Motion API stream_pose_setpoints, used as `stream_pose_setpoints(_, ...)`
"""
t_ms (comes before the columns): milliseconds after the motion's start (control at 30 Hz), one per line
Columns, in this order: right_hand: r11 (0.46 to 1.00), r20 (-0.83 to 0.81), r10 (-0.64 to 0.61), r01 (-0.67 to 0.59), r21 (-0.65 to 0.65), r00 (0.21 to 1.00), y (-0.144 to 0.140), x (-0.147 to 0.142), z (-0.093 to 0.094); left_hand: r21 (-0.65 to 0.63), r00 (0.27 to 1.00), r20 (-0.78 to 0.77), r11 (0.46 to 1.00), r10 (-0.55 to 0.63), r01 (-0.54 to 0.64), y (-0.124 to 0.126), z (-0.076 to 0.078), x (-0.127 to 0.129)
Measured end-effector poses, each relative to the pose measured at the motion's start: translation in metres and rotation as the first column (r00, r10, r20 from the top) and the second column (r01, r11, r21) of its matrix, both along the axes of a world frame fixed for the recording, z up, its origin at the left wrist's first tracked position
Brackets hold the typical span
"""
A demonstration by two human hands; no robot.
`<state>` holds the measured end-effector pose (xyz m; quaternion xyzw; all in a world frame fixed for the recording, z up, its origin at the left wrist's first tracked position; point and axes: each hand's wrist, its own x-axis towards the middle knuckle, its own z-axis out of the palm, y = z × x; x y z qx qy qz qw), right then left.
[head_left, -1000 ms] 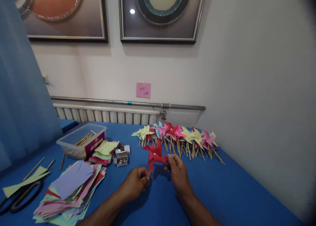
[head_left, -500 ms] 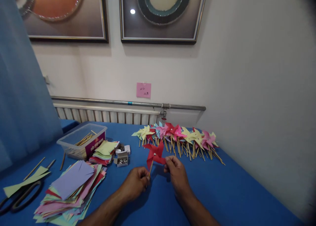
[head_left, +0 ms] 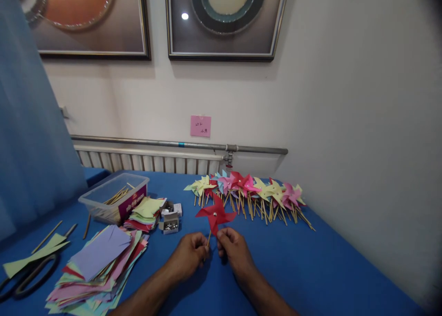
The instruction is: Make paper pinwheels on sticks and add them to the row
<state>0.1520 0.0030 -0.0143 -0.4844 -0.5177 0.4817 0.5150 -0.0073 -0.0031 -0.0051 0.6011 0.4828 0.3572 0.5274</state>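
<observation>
Red pinwheel (head_left: pixel 218 218) is up in front of the person, over the middle of the blue cloth (head_left: pixel 311 265). Four folded paper blades, matte, pointed tips, round shiny pin (head_left: pixel 214 214) at the hub. Left hand (head_left: pixel 188 255): thumb and fingers closed in a pinch on its thin wooden stick (head_left: pixel 209 239); lower end of stick hidden in the grip. Right hand (head_left: pixel 235 250): thumb and forefinger nearly together at the lower blade tip; can't tell if they pinch it or just touch. Its other fingers are curled, partly hidden.

Behind: row of finished pinwheels (head_left: pixel 239 183), yellow, pink, red, blue, overlapping too much to count, sticks fanned toward the person. Left of the hands: two small card boxes (head_left: pixel 171 231), flaps open, front one with shiny metal bits, too small to make out. Clear plastic tub (head_left: pixel 142 182) with loose sticks (head_left: pixel 118 195), purple label, print blurred. Paper stack (head_left: pixel 101 251), flat rectangles, edges ragged, lilac sheet on top. Smaller paper pile (head_left: pixel 147 208) by the tub. Black-handled scissors (head_left: pixel 54 257) partly under pale green paper (head_left: pixel 37 255), handles cut off at left edge.
</observation>
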Motion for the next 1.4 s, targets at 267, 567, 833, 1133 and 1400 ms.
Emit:
stream_pose_setpoints(267, 0.998, 0.056, 0.069, -0.069, 0.003, 0.996, -0.0023, -0.003, -0.0019, 0.002, 0.999, 0.035, 1.0, -0.011, 0.01, -0.0007, 0.0022, -0.0001)
stream_pose_setpoints(567, 0.996, 0.098, 0.083, -0.086, 0.019, 0.992, -0.0032, -0.0045, -0.004, 0.0, 0.999, 0.041, 1.0, -0.028, 0.028, -0.0022, 0.0032, 0.0006)
stream_pose_setpoints(833, 0.993, 0.132, 0.114, -0.118, 0.023, 0.985, -0.0043, -0.0024, -0.004, 0.002, 0.999, 0.027, 0.999, -0.032, 0.032, 0.0016, -0.0028, -0.0019)
stream_pose_setpoints(1133, 0.991, 0.118, 0.128, -0.132, 0.032, 0.985, -0.0042, -0.0017, -0.0034, 0.011, 0.998, 0.063, 0.999, 0.03, -0.031, 0.0046, -0.0035, -0.0042)
stream_pose_setpoints(1400, 0.989, 0.141, 0.134, -0.141, 0.042, 0.981, -0.0058, -0.0031, -0.0047, 0.044, 0.996, 0.055, 0.997, 0.065, -0.067, 0.0043, -0.0026, -0.0036)
